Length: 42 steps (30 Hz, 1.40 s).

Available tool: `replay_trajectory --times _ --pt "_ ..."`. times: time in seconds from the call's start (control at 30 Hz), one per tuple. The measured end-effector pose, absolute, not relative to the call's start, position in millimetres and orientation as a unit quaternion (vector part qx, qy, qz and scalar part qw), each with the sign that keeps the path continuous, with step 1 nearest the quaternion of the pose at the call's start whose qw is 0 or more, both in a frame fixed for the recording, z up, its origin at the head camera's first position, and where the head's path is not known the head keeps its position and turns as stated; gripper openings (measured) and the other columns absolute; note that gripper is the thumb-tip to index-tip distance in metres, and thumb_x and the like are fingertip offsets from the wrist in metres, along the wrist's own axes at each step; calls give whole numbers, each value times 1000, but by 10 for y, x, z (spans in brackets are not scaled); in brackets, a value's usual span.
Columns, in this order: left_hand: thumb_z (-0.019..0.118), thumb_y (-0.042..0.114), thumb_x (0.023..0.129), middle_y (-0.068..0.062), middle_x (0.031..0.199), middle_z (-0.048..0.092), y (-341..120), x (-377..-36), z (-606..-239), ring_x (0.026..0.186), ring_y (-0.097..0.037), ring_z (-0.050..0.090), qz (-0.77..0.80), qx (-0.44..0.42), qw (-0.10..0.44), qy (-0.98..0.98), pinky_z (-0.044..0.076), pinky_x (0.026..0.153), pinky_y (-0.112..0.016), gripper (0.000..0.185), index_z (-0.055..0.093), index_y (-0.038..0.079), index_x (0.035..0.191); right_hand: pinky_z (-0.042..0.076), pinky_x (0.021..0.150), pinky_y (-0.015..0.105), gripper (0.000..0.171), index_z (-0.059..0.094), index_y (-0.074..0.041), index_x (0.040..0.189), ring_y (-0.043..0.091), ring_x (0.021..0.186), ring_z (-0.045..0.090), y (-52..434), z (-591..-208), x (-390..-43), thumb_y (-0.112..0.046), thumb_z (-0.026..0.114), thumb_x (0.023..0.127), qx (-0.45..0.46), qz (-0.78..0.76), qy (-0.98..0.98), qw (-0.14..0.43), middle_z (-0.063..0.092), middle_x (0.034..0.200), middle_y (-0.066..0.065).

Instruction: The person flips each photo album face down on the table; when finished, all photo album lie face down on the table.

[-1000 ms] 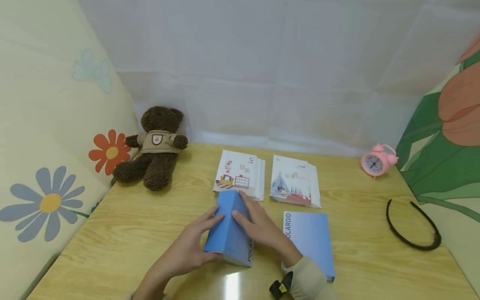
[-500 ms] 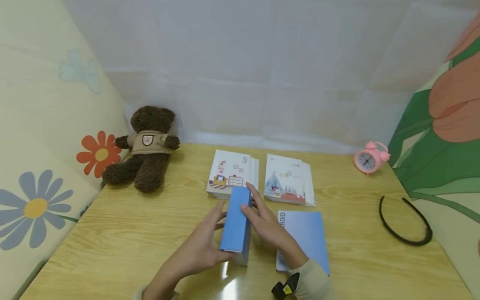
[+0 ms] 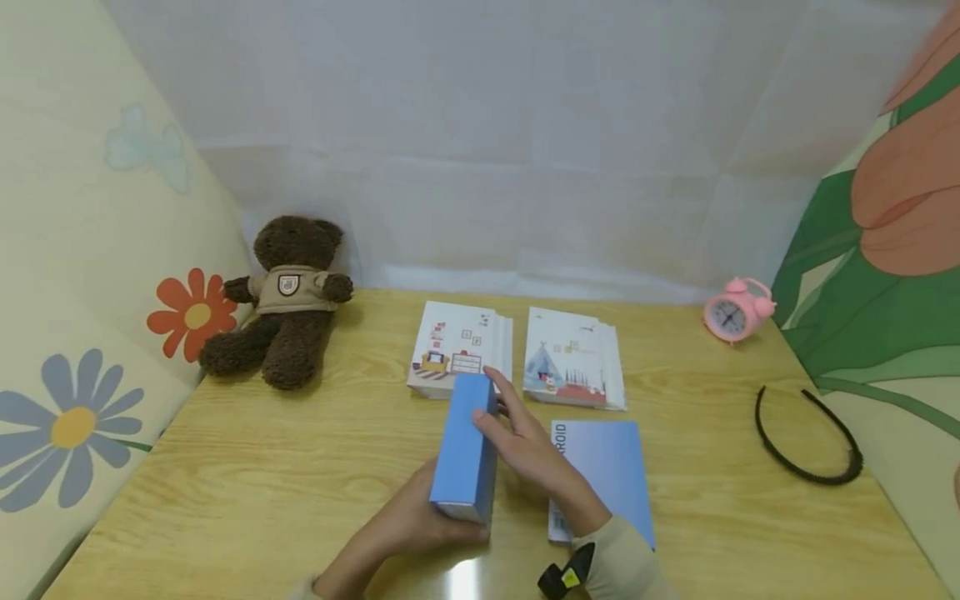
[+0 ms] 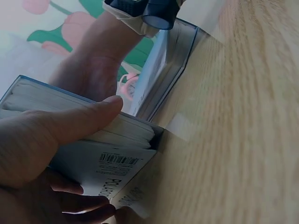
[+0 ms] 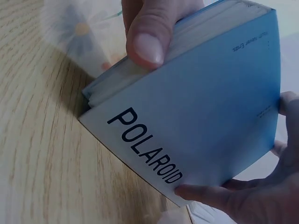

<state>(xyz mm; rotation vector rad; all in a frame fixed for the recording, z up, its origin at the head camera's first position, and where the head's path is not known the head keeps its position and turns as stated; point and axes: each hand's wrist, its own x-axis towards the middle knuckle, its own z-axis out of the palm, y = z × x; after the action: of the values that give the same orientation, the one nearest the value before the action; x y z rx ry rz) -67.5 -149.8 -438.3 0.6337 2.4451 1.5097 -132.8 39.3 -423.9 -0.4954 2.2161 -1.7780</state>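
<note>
1. Since 1 second ago the blue album (image 3: 467, 446) has turned further up onto its edge, and the left hand (image 3: 416, 521) has slid from its left face down to its near end.
2. The album now stands on edge on the wooden table (image 3: 247, 492) between the 2 hands, its narrow blue spine facing up.
3. The left hand grips the album's near end; in the left wrist view the thumb lies over the page edges and the fingers curl underneath.
4. The right hand (image 3: 528, 454) clasps the album from the right, fingers curled over the top edge near the far end.
5. In the right wrist view the cover reads POLAROID.
6. Just right of the right hand lies a second blue album (image 3: 607, 471), flat on the table.
7. Beyond the hands lie 2 stacks of white cards (image 3: 461, 346).
8. Far left of the left hand sits a brown teddy bear (image 3: 281, 300).
9. Well right of the right hand lie a black headband (image 3: 806, 437) and, farther back, a pink alarm clock (image 3: 735, 312).
</note>
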Motion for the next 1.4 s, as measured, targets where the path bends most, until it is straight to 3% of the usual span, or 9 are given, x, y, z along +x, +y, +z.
replay_trajectory --times 0.27,0.53,0.6,0.73,0.83,0.9,1.17,1.3,1.4 --pt "93 18 65 -13 134 58 -1565 -719 -4358 118 -30 57 513 206 107 826 44 103 -47 106 33 1 151 27 112 60 61 16 -49 155 35 143 31 406 -4224 -1319 -45 47 103 -181 -612 758 139 31 158 14" --pt "95 14 58 -18 147 47 -1647 -707 -4289 128 -37 49 446 170 82 875 37 107 -58 119 28 2 155 22 117 50 62 9 -26 161 32 148 17 471 -4208 -1286 -32 41 108 -184 -628 739 157 14 163 15" --pt "96 14 56 -24 149 42 -1666 -692 -4264 131 -43 45 417 152 72 893 35 107 -61 117 32 -1 153 20 117 49 60 12 -19 161 31 147 20 486 -4224 -1274 -28 40 108 -176 -608 760 147 19 162 16" --pt "95 11 52 -30 150 37 -1699 -681 -4258 132 -49 41 347 132 48 927 35 107 -61 108 43 -5 146 42 106 47 56 22 -3 157 35 128 51 497 -4318 -1250 -18 40 106 -187 -519 827 112 44 148 22" --pt "94 8 50 -29 149 38 -1716 -690 -4292 132 -49 41 298 140 33 944 35 108 -59 102 49 -7 141 44 102 50 56 31 7 151 40 119 55 499 -4424 -1230 -10 45 100 -217 -419 878 76 52 139 26" --pt "94 7 50 -29 148 39 -1724 -690 -4309 131 -49 41 277 146 24 949 35 108 -58 99 52 -8 138 37 109 51 56 36 11 147 41 129 47 497 -4483 -1221 -6 49 95 -234 -371 897 52 46 146 26" --pt "96 27 56 -28 149 39 -1729 -722 -4156 132 -50 40 258 143 54 954 32 107 -65 101 51 -4 140 31 113 52 56 37 8 148 39 138 38 584 -4406 -1251 -9 51 97 -227 -378 895 71 42 149 25" --pt "89 40 69 -32 150 36 -1624 -939 -3884 133 -52 37 243 166 61 954 30 106 -69 98 45 -3 145 39 107 55 60 37 -1 152 38 128 50 819 -4149 -1386 -18 57 98 -189 -407 892 59 42 150 22" --pt "82 37 80 -31 150 36 -1435 -1199 -3660 134 -50 38 231 206 47 950 33 106 -66 90 39 -3 148 41 104 57 64 35 -4 153 40 125 52 1077 -3917 -1647 -24 60 98 -165 -405 898 40 41 151 23"
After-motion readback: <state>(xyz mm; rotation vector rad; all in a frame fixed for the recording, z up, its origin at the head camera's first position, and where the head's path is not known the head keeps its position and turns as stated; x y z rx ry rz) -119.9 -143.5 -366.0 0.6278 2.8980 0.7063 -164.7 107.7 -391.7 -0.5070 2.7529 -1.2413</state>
